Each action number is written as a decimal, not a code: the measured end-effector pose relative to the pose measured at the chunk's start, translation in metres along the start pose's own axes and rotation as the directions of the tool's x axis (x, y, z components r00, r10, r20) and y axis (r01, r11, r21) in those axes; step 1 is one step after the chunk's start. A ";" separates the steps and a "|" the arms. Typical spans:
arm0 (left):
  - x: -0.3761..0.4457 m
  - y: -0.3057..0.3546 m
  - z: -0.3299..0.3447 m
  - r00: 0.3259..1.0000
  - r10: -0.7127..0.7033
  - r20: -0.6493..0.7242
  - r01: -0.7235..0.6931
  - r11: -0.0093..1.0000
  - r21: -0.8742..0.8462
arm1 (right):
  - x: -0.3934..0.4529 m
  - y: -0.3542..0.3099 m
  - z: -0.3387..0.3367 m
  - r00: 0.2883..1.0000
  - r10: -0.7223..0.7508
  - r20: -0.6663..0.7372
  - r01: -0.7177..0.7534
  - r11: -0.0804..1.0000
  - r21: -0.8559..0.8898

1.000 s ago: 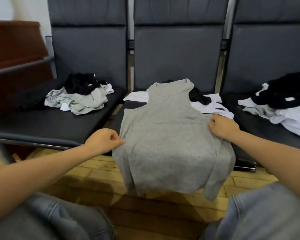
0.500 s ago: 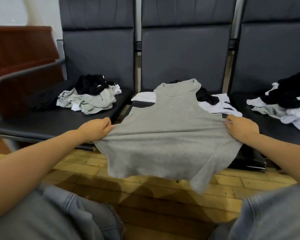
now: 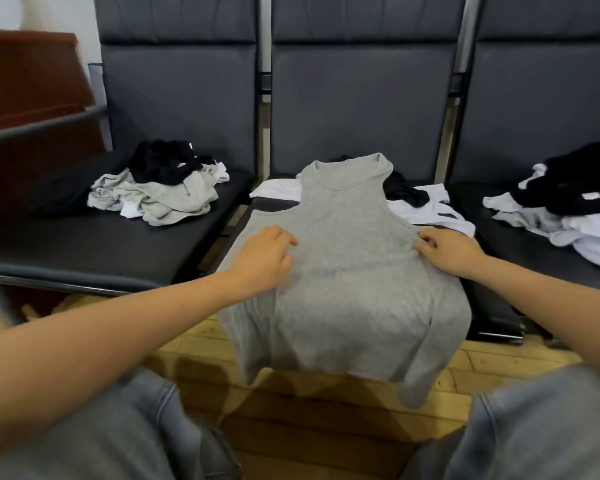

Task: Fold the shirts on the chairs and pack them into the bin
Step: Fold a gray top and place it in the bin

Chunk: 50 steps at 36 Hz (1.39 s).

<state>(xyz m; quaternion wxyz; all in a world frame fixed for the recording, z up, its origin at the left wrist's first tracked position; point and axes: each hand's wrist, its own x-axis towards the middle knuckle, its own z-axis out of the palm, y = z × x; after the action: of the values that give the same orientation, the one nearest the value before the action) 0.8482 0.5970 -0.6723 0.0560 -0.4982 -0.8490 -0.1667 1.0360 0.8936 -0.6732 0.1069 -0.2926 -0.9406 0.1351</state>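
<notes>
Since half a second ago both hands have let go of the side hems they were pulling taut and moved inward and up onto the chest of the gray tank top (image 3: 347, 282), which has dropped from a stretched, lifted sheet to lie flat on the middle chair seat (image 3: 492, 306) with its lower part hanging over the front edge toward the wooden floor (image 3: 326, 403). The left hand (image 3: 264, 258) rests palm down on the fabric below the left armhole, fingers loosely spread and slightly bent, holding nothing. The right hand (image 3: 447, 247) lies on the fabric at the right armhole, fingertips bent onto the cloth; whether they pinch the edge cannot be told. The collar points toward the backrest, lying over white and black garments (image 3: 426, 202) at the rear of the same seat. On the left chair lies 1 heap of gray, white and black shirts (image 3: 160, 192); on the right chair another pile of black and white ones (image 3: 568, 209). The person's gray-clad knees (image 3: 94, 438) frame the bottom of the view.
</notes>
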 end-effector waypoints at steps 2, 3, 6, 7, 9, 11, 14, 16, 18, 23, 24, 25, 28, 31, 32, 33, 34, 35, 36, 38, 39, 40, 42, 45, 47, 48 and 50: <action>0.003 0.015 0.014 0.997 0.055 0.061 -0.051 0.997 -0.056 | -0.003 -0.003 -0.001 1.000 0.000 -0.007 0.001 1.000 0.025; 0.006 0.022 0.023 0.993 0.091 0.082 -0.087 0.995 -0.049 | -0.005 -0.003 -0.002 1.000 0.005 -0.016 -0.004 0.999 0.050; 0.014 0.033 0.041 0.981 0.117 0.158 -0.121 0.993 0.017 | -0.018 0.003 -0.007 0.998 0.059 -0.036 -0.055 0.995 0.086; 0.018 0.034 0.043 0.980 0.115 0.163 -0.120 0.993 0.022 | -0.025 0.005 -0.011 0.993 0.104 -0.046 -0.100 0.991 0.084; 0.025 0.033 0.044 0.984 0.109 0.143 -0.112 0.994 0.011 | -0.040 0.006 -0.019 0.984 0.165 -0.060 -0.160 0.983 0.086; 0.031 0.032 0.046 0.985 0.113 0.133 -0.113 0.994 -0.005 | -0.059 0.004 -0.029 0.987 0.160 0.003 -0.159 0.976 0.151; 0.035 0.034 0.049 0.985 0.118 0.128 -0.113 0.993 -0.039 | -0.094 0.002 -0.035 0.975 -0.052 0.216 0.004 0.977 0.215; 0.039 0.033 0.051 0.986 0.098 0.138 -0.086 0.992 -0.091 | -0.109 0.005 -0.031 0.948 -0.180 0.263 0.168 0.984 0.067; 0.044 0.028 0.052 0.988 0.104 0.116 -0.086 0.985 -0.147 | -0.114 0.008 -0.028 0.944 -0.229 0.237 0.240 0.971 -0.018; 0.048 0.023 0.052 0.978 0.195 0.076 -0.172 0.956 -0.238 | -0.121 0.015 -0.027 0.936 -0.276 0.220 0.287 0.958 -0.019; 0.047 0.023 0.052 0.976 0.206 0.069 -0.185 0.954 -0.236 | -0.122 0.015 -0.028 0.938 -0.264 0.225 0.277 0.960 -0.026; 0.047 0.024 0.051 0.975 0.214 0.063 -0.194 0.953 -0.232 | -0.123 0.015 -0.031 0.939 -0.255 0.230 0.271 0.962 -0.040; 0.047 0.021 0.050 0.975 0.207 0.076 -0.186 0.958 -0.220 | -0.125 0.016 -0.043 0.947 -0.217 0.235 0.238 0.969 -0.066; 0.046 0.013 0.047 0.976 0.192 0.101 -0.165 0.960 -0.226 | -0.126 0.025 -0.059 0.968 -0.175 0.178 0.201 0.969 -0.144; 0.046 0.011 0.046 0.975 0.197 0.100 -0.170 0.959 -0.227 | -0.126 0.031 -0.063 0.974 -0.168 0.152 0.194 0.965 -0.178; 0.046 0.009 0.045 0.975 0.199 0.102 -0.172 0.959 -0.225 | -0.126 0.036 -0.066 0.978 -0.163 0.128 0.187 0.961 -0.205; 0.046 0.008 0.044 0.974 0.203 0.103 -0.176 0.959 -0.224 | -0.125 0.041 -0.068 0.982 -0.157 0.105 0.177 0.959 -0.221; 0.045 0.008 0.043 0.973 0.206 0.103 -0.180 0.958 -0.223 | -0.126 0.045 -0.069 0.984 -0.154 0.087 0.170 0.958 -0.230; 0.045 0.008 0.043 0.972 0.213 0.099 -0.187 0.958 -0.219 | -0.126 0.046 -0.070 0.985 -0.160 0.067 0.172 0.955 -0.241; 0.045 0.009 0.044 0.971 0.225 0.086 -0.203 0.957 -0.209 | -0.127 0.044 -0.073 0.978 -0.210 -0.003 0.201 0.942 -0.270; 0.045 0.009 0.044 0.970 0.229 0.082 -0.208 0.956 -0.205 | -0.127 0.041 -0.076 0.969 -0.239 -0.060 0.214 0.938 -0.273; 0.045 0.009 0.044 0.970 0.231 0.080 -0.211 0.956 -0.203 | -0.127 0.038 -0.080 0.958 -0.260 -0.125 0.220 0.938 -0.269; 0.045 0.010 0.044 0.970 0.233 0.069 -0.214 0.955 -0.205 | -0.127 0.031 -0.086 0.924 -0.289 -0.252 0.226 0.941 -0.251; 0.044 0.012 0.044 0.968 0.244 0.048 -0.230 0.951 -0.209 | -0.127 0.024 -0.085 0.904 -0.305 -0.300 0.257 0.948 -0.190; 0.043 0.013 0.044 0.969 0.244 0.043 -0.231 0.950 -0.208 | -0.124 0.023 -0.074 0.933 -0.311 -0.183 0.281 0.944 -0.173; 0.043 0.012 0.044 0.969 0.244 0.042 -0.231 0.951 -0.208 | -0.122 0.024 -0.067 0.943 -0.319 -0.097 0.298 0.937 -0.183; 0.043 0.012 0.044 0.969 0.244 0.044 -0.231 0.952 -0.203 | -0.120 0.026 -0.052 0.957 -0.281 0.075 0.290 0.940 -0.179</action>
<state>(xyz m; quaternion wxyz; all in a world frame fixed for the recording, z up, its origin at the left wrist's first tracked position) 0.8406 0.6526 -0.6993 -0.0032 -0.6052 -0.7637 -0.2245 1.1606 0.8543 -0.6469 0.0745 -0.1588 -0.9838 0.0356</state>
